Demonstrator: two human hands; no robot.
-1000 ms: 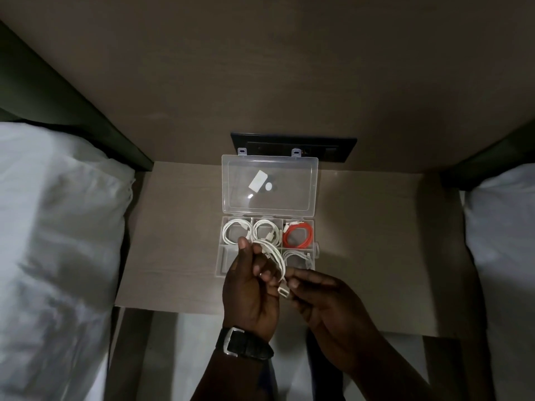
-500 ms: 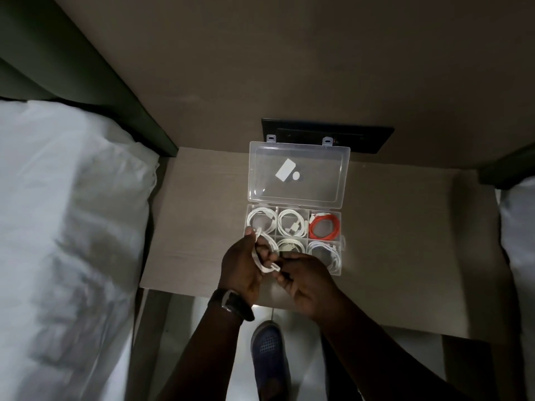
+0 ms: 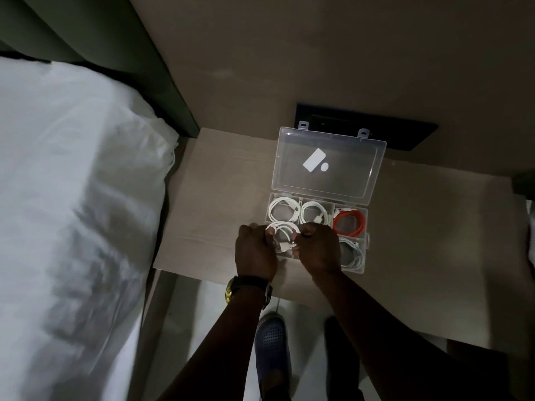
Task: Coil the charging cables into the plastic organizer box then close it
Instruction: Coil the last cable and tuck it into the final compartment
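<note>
Both hands worked over the organizer box (image 3: pixel 373 227) on the worktop (image 3: pixel 214 198). The left hand (image 3: pixel 254 253) and right hand (image 3: pixel 317 250) had their fingers pinched on opposite sides of a coiled white cable (image 3: pixel 282 235), held flat directly above the near-left compartment, ready to go straight down.

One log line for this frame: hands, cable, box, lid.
left hand + right hand: holding white cable coil | over box front-left slot | lid open
</note>
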